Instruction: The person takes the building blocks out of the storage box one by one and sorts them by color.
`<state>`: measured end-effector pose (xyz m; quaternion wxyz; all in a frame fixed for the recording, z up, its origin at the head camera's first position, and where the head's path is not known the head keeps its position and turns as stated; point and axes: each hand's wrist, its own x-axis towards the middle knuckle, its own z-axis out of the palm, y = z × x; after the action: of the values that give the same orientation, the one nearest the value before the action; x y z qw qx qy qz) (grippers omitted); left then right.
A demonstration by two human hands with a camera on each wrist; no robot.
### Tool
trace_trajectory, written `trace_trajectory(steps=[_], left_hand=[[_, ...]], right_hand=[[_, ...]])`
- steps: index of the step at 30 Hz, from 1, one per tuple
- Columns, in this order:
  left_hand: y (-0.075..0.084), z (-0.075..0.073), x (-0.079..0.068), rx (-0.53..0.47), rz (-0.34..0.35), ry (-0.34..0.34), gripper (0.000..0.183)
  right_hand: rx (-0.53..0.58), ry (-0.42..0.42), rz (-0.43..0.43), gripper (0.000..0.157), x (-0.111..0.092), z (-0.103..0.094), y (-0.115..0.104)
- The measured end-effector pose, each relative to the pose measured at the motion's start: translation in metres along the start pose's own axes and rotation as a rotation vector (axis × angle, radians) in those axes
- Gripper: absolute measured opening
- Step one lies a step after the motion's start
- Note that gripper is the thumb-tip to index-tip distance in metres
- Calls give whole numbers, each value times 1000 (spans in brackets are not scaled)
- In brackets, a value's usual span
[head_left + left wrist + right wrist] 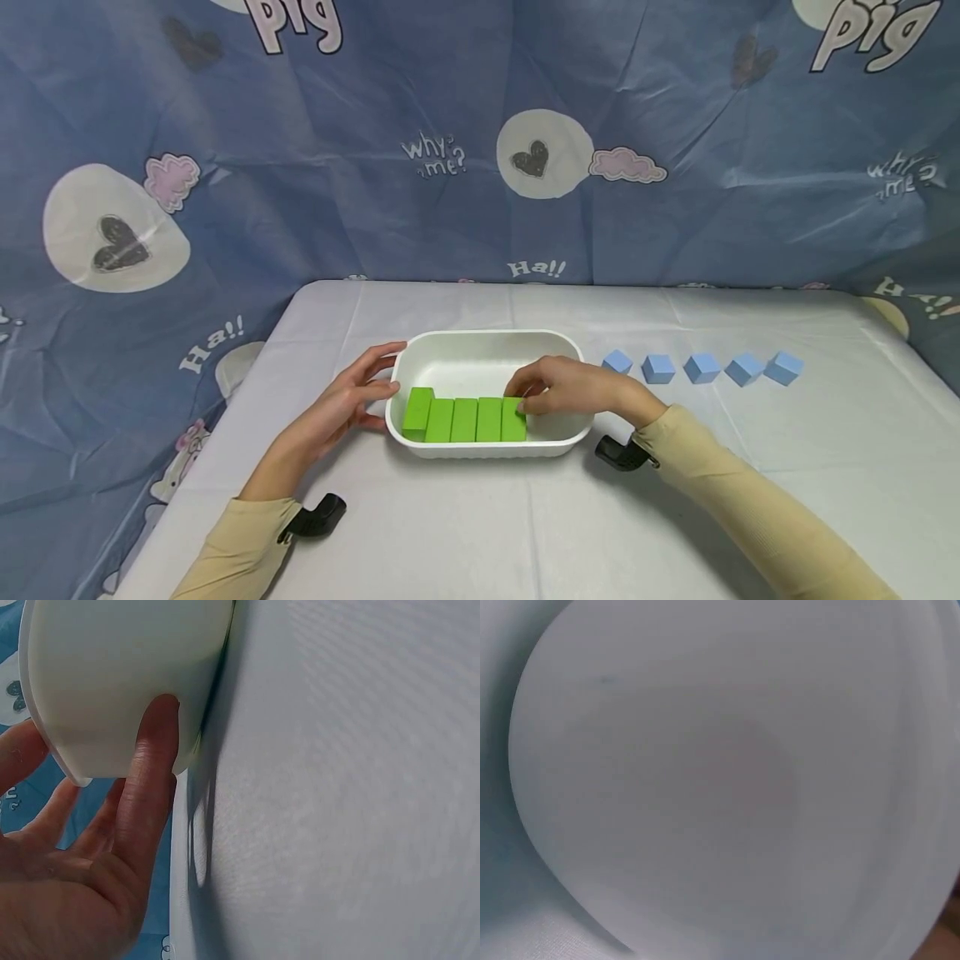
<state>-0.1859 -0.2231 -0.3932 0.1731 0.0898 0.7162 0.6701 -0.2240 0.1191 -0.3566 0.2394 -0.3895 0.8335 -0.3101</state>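
A white oblong tub point(487, 337) stands on the table, with several bright green blocks point(464, 420) in a row along its near wall. The leftmost green block point(417, 412) sits higher than its neighbours. My right hand point(558, 386) reaches into the tub and pinches the rightmost green block point(512, 423) between thumb and fingers. At the tub's left end my left hand point(341, 408) rests its spread, fairly straight fingers; one finger point(156, 742) lies against the outer wall in the left wrist view. The tub's wall point(727, 780) fills most of the right wrist view.
Several light blue cubes point(702, 368) stand in a row to the right of the tub. A white cloth point(450, 533) covers the table, and a blue printed curtain point(420, 217) hangs behind it. Black wrist cameras point(318, 517) sit at both cuffs.
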Motion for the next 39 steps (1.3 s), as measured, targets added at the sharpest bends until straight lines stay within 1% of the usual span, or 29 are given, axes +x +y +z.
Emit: trace_trajectory(steps=[2,5,9,12,18,22,29,32,36,39], left_hand=[[-1,0,1,1,0,-2,59],[-1,1,1,0,1,-4,59],[-1,1,2,-2,3,-7,59],[-1,1,1,-5,3,-8,59],[0,1,0,-9,6,-8,59],[0,1,0,-8,5,-6,58],[0,0,0,-1,7,-4,58],[0,0,0,0,7,-6,59],[-1,1,1,-3,5,-3,59],[-1,1,1,-10,5,-3,59]], right_hand=[[2,-5,8,22,-1,0,0],[39,-7,13,23,-3,1,1],[149,-30,-33,25,-4,0,4],[210,-51,-68,28,-3,-1,6],[218,-51,-100,31,-2,-2,7],[224,-37,-108,30,-2,-1,6],[233,-17,-93,28,-2,2,4],[246,8,-126,29,-2,3,8],[272,71,-184,30,-3,3,13],[321,110,-191,30,-5,3,15]])
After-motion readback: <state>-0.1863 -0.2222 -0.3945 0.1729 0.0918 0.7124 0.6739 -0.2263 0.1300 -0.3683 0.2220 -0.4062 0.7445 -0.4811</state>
